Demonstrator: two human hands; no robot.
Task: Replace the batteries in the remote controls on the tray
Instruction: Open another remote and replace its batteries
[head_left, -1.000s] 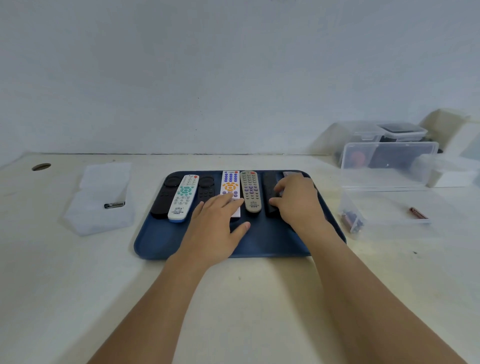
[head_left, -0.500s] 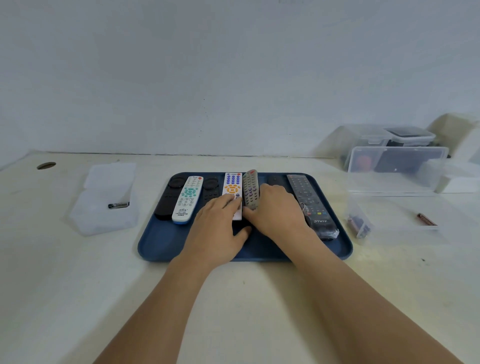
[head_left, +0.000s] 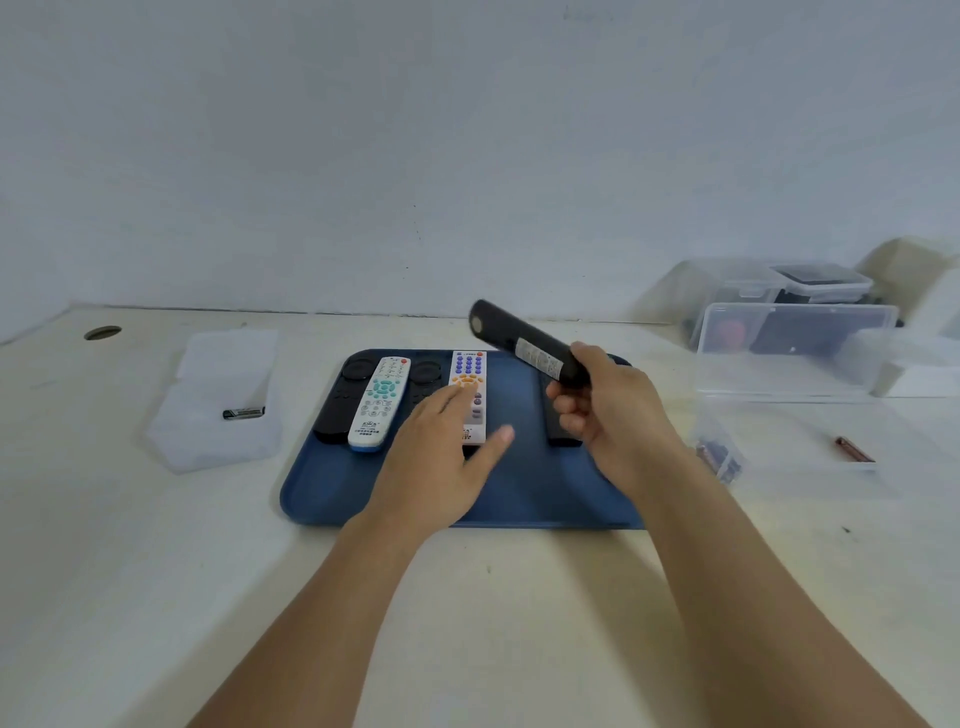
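Head view: we count five remotes on tray (head_left: 332, 493), sixth remote (head_left: 524, 345) gripped in right hand (head_left: 608, 410); left hand (head_left: 441, 457) flat, fingers relaxed.

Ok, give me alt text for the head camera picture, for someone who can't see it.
A person's right hand holds a dark remote lifted above a blue tray, back side showing, while the left hand rests open on a white remote. More remotes lie on the tray; clear plastic boxes stand to the right.

Clear lidded boxes (head_left: 795, 291) by wall (head_left: 467, 156)
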